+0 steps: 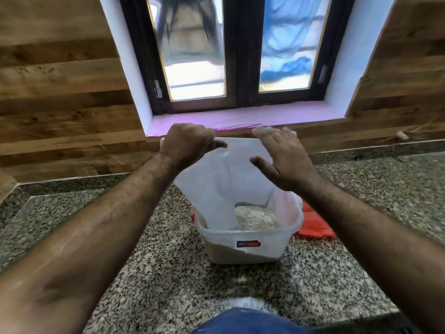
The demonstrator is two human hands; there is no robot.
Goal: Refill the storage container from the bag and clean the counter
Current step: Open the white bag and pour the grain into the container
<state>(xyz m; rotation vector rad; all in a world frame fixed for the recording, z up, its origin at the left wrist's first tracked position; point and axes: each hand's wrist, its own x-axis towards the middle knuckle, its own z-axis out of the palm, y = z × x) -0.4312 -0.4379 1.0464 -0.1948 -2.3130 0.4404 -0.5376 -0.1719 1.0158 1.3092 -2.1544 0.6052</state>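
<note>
Storage container (245,244): clear plastic tub with a small blue-and-red label on its near wall; stands on the counter at centre, just near of the window wall. Part-filled with a pale, grainy foodstuff, heaped toward the middle; exact kind cannot be told.

Bag (231,174): translucent white plastic, held upended over the tub, its mouth down inside the rim, its closed end raised toward the sill. It looks nearly slack, so most of its contents are probably out.

Left hand (187,145): fingers curled shut, pinching the bag's upper left edge.

Right hand (281,157): fingers extended and slightly spread, thumb apart, palm laid against or just beside the bag's right side; whether it grips cannot be told.

Orange lid (313,225): lying flat on the counter, right of and partly behind the tub.

Granite counter (149,256): speckled; no spill is clear.

Window sill (240,119): pink-lined, far side.

Step in hand, by judgement: emptying the bag, late in the refill. The next move likely calls for shaking out remnants with the mouth kept inside the rim, then lidding and wiping.
</note>
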